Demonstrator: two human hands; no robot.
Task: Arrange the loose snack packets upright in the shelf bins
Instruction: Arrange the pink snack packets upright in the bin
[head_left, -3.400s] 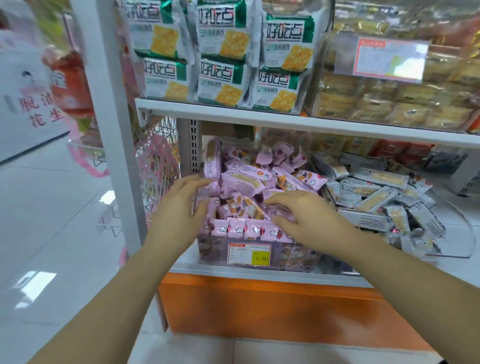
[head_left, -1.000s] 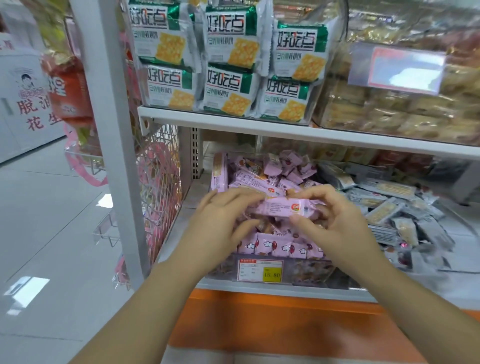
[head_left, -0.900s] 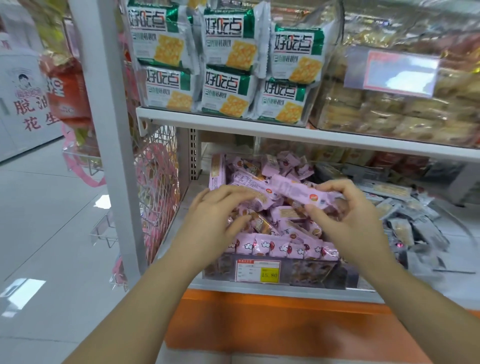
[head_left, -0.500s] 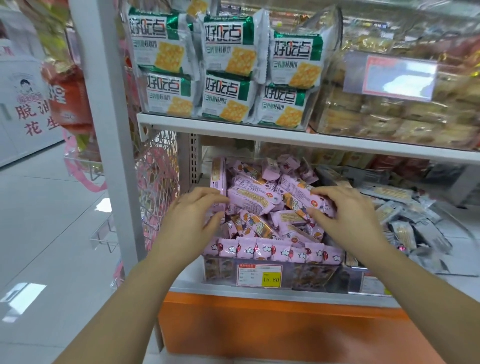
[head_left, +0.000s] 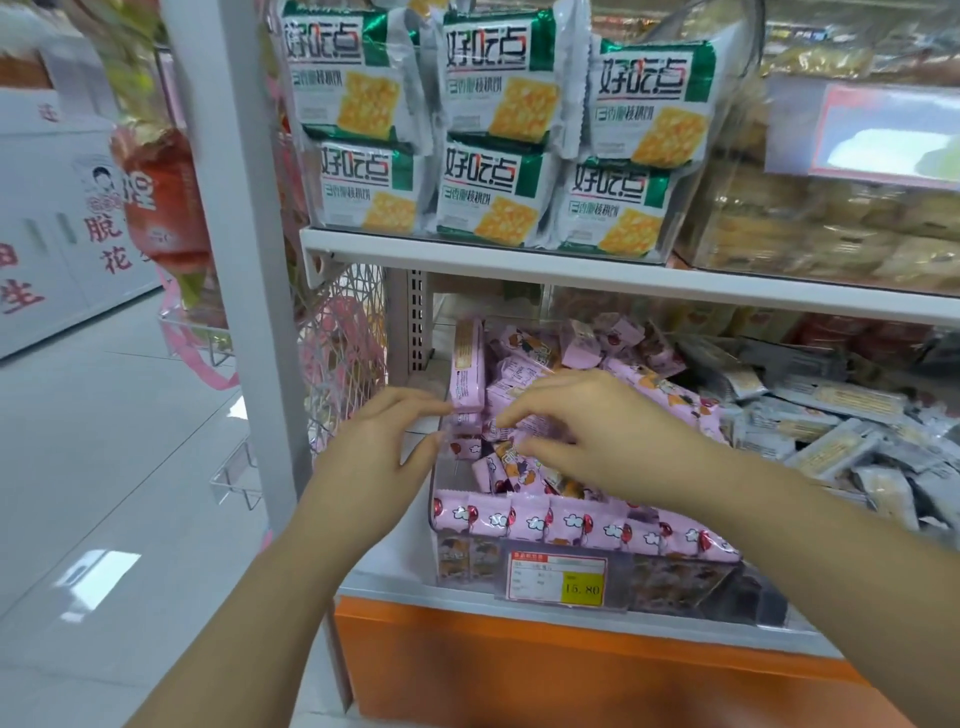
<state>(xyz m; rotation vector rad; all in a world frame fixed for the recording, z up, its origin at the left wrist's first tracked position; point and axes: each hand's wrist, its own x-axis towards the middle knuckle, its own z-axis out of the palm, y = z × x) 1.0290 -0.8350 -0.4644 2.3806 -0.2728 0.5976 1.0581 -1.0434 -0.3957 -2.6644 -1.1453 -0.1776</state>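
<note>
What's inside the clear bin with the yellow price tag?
Pink snack packets: an upright row in front, loose ones behind. Left hand and right hand hide the middle.

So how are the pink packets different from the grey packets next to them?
The pink packets show cartoons; the grey packets show pale biscuits. Some pink packets stand in a neat front row; the grey packets lie jumbled. The left hand and right hand are at the pink packets, not the grey. Both are small wrapped snacks.

Head view; close, downward at bin (head_left: 439, 501)
</note>
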